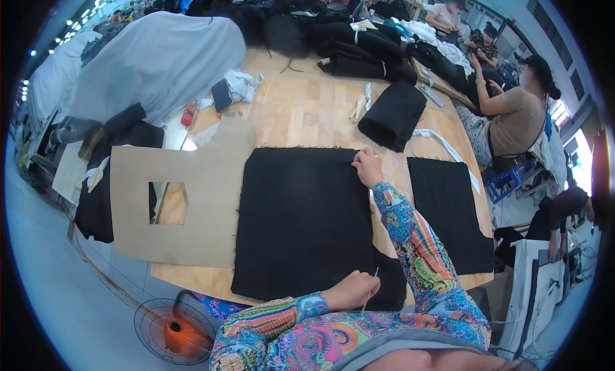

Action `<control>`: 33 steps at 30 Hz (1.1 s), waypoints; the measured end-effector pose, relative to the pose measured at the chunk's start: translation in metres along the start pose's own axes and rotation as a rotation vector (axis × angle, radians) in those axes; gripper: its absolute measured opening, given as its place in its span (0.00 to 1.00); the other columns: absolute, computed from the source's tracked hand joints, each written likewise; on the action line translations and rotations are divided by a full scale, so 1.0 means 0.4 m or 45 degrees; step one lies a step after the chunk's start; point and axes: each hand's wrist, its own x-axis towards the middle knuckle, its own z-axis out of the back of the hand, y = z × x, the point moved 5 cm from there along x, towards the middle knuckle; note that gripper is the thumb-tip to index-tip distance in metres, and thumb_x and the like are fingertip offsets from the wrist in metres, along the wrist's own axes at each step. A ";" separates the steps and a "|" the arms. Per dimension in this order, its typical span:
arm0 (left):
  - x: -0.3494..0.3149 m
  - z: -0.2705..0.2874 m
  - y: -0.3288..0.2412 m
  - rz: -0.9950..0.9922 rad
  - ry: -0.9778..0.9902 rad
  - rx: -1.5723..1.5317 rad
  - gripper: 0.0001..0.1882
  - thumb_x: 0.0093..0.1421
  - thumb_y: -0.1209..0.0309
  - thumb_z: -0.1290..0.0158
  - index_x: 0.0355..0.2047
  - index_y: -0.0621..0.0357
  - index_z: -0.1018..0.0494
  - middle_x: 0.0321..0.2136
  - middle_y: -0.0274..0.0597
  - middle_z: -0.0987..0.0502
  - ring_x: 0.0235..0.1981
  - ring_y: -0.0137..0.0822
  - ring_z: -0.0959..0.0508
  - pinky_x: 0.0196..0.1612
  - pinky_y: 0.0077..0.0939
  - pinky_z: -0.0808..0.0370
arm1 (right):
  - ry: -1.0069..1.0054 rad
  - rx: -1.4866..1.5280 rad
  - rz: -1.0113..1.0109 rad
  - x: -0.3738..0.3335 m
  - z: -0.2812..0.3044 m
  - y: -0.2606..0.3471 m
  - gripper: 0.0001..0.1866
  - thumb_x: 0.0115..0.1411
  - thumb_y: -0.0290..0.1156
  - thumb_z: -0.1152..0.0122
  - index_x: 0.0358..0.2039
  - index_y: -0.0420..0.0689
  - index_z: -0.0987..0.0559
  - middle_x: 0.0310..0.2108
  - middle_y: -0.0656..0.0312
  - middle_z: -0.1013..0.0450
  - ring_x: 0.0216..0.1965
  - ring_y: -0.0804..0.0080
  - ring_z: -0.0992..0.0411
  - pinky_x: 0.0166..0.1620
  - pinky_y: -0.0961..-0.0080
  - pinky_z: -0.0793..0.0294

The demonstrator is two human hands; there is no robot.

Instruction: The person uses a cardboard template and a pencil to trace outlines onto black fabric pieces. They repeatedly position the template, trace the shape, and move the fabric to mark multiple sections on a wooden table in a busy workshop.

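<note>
A black fabric piece (301, 217) with frayed edges lies flat in front of me on the wooden table. My right hand (368, 168) is at its far right corner, fingers closed on the edge. Near the fabric's lower right, my left hand (351, 290) is closed around a thin pen-like stick (377, 272) with a blue tip; its lower part runs below the fingers. To the left rests a tan cardboard template (134, 204) with a cut-out window. Another black fabric piece (445, 211) lies right of my right forearm.
A rolled black fabric (394, 115) and white strips (439, 140) lie farther back on the wooden table (288, 108). Dark fabric piles (365, 51) line its far side. An orange fan (182, 336) stands at lower left. A seated co-worker (519, 115) is at the right.
</note>
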 end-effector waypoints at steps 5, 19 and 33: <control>0.020 -0.015 -0.013 -0.063 -0.033 0.032 0.06 0.52 0.75 0.44 0.25 0.54 0.31 0.23 0.39 0.28 0.31 0.43 0.27 0.38 0.34 0.35 | 0.005 -0.125 -0.017 -0.010 0.020 0.001 0.08 0.47 0.30 0.33 0.27 0.48 0.23 0.42 0.60 0.31 0.49 0.56 0.35 0.51 0.58 0.37; -0.561 0.410 0.135 0.724 -1.796 -0.045 0.11 0.60 0.69 0.43 0.28 0.58 0.33 0.40 0.46 0.24 0.43 0.36 0.26 0.49 0.32 0.30 | 0.521 -0.165 0.204 -0.173 0.014 0.184 0.34 0.62 0.53 0.49 0.63 0.47 0.38 0.67 0.53 0.50 0.69 0.53 0.56 0.66 0.50 0.58; -0.748 0.309 0.144 0.988 -1.562 -0.195 0.10 0.56 0.76 0.41 0.28 0.59 0.33 0.33 0.38 0.25 0.36 0.26 0.27 0.42 0.20 0.30 | 0.525 -0.178 0.478 -0.133 -0.112 0.432 0.35 0.63 0.54 0.53 0.65 0.47 0.42 0.67 0.56 0.50 0.69 0.58 0.56 0.67 0.52 0.59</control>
